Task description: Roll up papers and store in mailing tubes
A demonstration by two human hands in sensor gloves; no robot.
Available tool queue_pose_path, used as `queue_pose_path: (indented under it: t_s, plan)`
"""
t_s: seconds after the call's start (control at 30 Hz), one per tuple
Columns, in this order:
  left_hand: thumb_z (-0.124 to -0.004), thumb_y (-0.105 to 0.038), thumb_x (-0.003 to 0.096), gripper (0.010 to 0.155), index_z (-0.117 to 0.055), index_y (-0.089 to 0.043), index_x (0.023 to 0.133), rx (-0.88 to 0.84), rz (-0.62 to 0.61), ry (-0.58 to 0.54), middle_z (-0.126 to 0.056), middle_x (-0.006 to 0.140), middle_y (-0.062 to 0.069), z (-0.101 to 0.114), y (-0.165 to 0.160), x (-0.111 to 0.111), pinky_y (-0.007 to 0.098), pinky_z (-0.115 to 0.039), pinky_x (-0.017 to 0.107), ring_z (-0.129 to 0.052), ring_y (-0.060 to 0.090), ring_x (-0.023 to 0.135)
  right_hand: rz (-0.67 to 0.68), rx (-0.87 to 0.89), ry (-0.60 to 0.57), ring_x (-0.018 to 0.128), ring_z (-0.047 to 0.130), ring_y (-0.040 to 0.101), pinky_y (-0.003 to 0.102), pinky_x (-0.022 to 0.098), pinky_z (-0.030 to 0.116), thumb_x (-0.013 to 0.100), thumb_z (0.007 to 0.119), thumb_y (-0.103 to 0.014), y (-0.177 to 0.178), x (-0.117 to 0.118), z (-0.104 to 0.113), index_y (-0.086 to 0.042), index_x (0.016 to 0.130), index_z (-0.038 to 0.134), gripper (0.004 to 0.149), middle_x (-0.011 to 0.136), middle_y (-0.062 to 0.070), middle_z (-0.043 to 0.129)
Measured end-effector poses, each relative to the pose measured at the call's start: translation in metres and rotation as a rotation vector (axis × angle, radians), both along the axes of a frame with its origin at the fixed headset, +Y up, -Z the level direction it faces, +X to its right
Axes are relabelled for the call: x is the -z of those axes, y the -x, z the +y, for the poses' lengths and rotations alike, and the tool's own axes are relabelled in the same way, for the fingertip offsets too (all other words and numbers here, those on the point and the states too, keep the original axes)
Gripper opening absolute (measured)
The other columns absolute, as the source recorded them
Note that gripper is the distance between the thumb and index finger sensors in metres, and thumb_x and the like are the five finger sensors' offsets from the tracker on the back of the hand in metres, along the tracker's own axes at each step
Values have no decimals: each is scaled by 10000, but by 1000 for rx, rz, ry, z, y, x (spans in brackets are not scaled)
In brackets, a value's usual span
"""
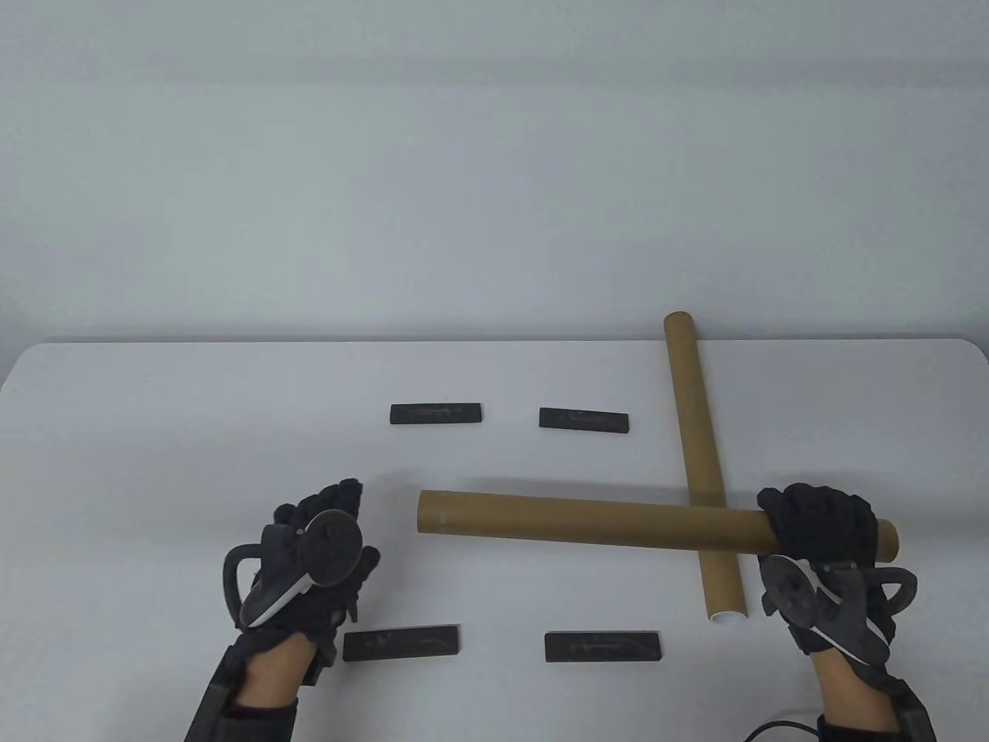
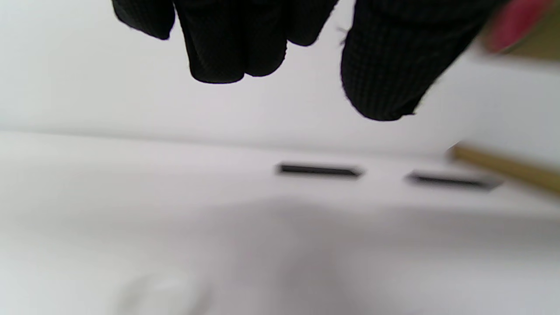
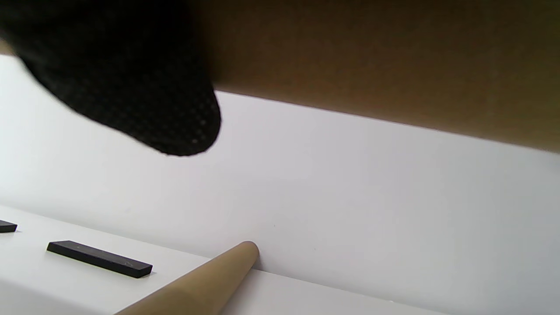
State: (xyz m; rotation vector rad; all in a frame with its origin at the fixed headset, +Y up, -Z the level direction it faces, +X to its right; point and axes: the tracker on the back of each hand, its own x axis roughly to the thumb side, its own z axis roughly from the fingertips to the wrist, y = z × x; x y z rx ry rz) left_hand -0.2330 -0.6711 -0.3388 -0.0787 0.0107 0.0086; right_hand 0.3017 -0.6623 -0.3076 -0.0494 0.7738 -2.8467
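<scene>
1. Cardboard, brown: held mailing tube point(image 1: 587, 527), long, lying nearly level across the front of the counter point(image 1: 154, 417), its open left end just right of the left hand. It crosses over the second tube. In the right wrist view its underside fills the top of the frame point(image 3: 393, 65).
2. Cardboard, brown: second mailing tube point(image 1: 699, 448), lying on the counter, running from the far edge by the wall toward the front, with a white cap at its near end. It passes under item 1.
3. Right hand point(image 1: 823, 522), black sensor glove, tracker on its back. Grip: fingers curled over the right end of item 1, holding it; a short stub of tube sticks out past the hand.
4. Left hand point(image 1: 324, 541), black glove, tracker on its back, hovering apart from both tubes. Grip: fingers point(image 2: 218, 48) hang loosely bent and hold nothing.
5. Black flat bars, four, on the counter: far left point(image 1: 436, 413), far right point(image 1: 583, 420), near left point(image 1: 400, 643), near right point(image 1: 603, 647). The near left bar sits just beside the left wrist.
6. White counter, rounded corners, set against a plain white wall point(image 1: 494, 154).
</scene>
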Motion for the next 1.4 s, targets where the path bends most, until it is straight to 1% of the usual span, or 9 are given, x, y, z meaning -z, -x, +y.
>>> queue_pose_path:
  t_s: [0.13,0.3,0.5,0.7,0.77,0.93,1.03,1.13,1.4]
  plan:
    - [-900,-556,366,829,-564,-297,1078,14,146,272,-666,1107,94,-35,32,19,578,-627,759,-788,375,1024,-3,-18,-1,874,813,399,673,692,630,373,1047,-379,0,0,1,-301,926,744,636,945,39,786]
    - [-897,-560,366,819,-570,-312,1075,80,151,414,-664,1106,97,-69,33,33,564,-638,753,-804,367,1008,2,-18,4,873,815,400,672,691,632,371,1048,-380,1,0,0,-301,925,747,636,943,40,789]
    - [-894,-519,387,773,-593,-296,1063,204,120,469,-688,1086,81,-86,20,41,532,-659,749,-853,321,971,-5,-27,9,872,815,403,674,690,631,367,1050,-377,0,-1,1,-300,925,749,638,942,42,791]
    - [-897,-505,375,652,-743,-298,974,196,59,375,-843,969,74,-81,14,40,505,-741,699,-983,258,817,3,-29,17,871,817,401,673,690,633,366,1050,-378,1,-1,0,-299,924,750,638,942,41,792]
    - [-896,-521,365,664,-746,-301,973,80,25,339,-855,963,65,-71,13,37,499,-758,691,-1005,245,799,7,-24,19,871,818,399,672,692,633,367,1051,-377,1,-1,0,-298,924,751,638,942,40,791]
    - [-889,-504,376,671,-738,-265,984,-515,-128,133,-847,964,93,-38,16,27,518,-754,674,-1010,270,777,13,-24,15,876,815,397,671,696,631,368,1050,-377,2,-1,0,-302,924,749,637,945,38,789]
    - [-876,-496,379,670,-727,-264,990,-736,-153,70,-836,973,92,-28,17,20,524,-744,682,-1002,271,786,26,-13,16,876,815,396,670,697,630,368,1049,-379,2,-1,0,-306,924,747,636,945,36,788]
    - [-857,-487,395,667,-710,-253,1002,-1013,-254,118,-816,984,101,-28,18,18,534,-726,684,-986,279,802,46,12,18,879,813,394,669,699,630,368,1048,-380,2,0,-2,-308,924,746,636,947,33,786]
    - [-859,-489,397,670,-706,-251,1004,-1239,-336,134,-818,982,102,-26,8,17,529,-727,681,-991,270,784,62,12,10,883,809,392,667,704,626,373,1046,-380,4,-1,-2,-312,925,742,633,950,31,783]
